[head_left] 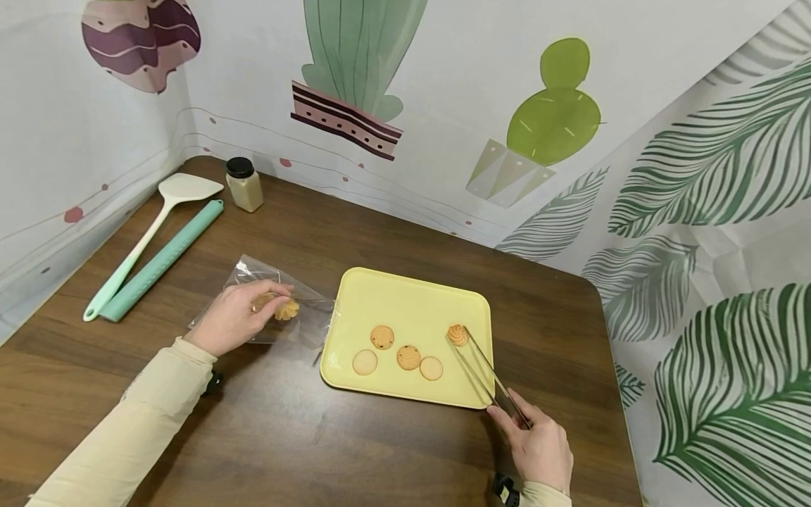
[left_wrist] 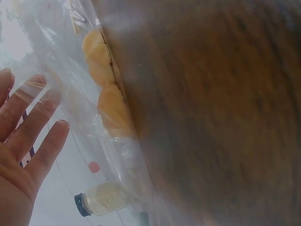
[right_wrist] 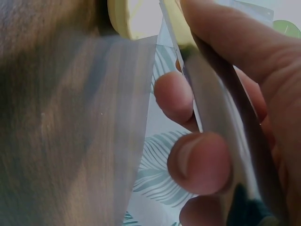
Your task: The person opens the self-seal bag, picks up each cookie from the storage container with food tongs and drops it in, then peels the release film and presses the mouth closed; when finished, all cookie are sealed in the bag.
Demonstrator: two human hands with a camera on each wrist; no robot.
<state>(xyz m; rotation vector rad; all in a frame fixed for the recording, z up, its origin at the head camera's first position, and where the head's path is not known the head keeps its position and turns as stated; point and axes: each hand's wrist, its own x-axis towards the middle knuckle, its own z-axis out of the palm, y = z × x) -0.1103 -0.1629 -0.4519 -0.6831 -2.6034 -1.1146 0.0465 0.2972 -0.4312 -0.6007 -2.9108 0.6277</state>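
Observation:
My left hand (head_left: 243, 313) is over a clear plastic bag (head_left: 313, 325) left of the tray, beside yellowish cookies (head_left: 287, 310) in it. In the left wrist view its fingers (left_wrist: 44, 146) are extended and spread, with film across some of them; the thumb is hidden there. My right hand (head_left: 538, 443) grips metal tongs (head_left: 488, 366), whose tips stand on either side of a swirl cookie (head_left: 457, 335) on the yellow tray (head_left: 412, 292). Also on the tray are two dark-flecked cookies (head_left: 382, 337) and two plain round cookies (head_left: 365, 362).
At the back left stand a jar with a black lid (head_left: 244, 184), a white-headed spatula (head_left: 186, 189) and a teal stick-shaped thing (head_left: 165, 260) lying beside it. A printed cloth wall (head_left: 443, 141) closes off the back. The wooden table (head_left: 304, 429) ends at the right.

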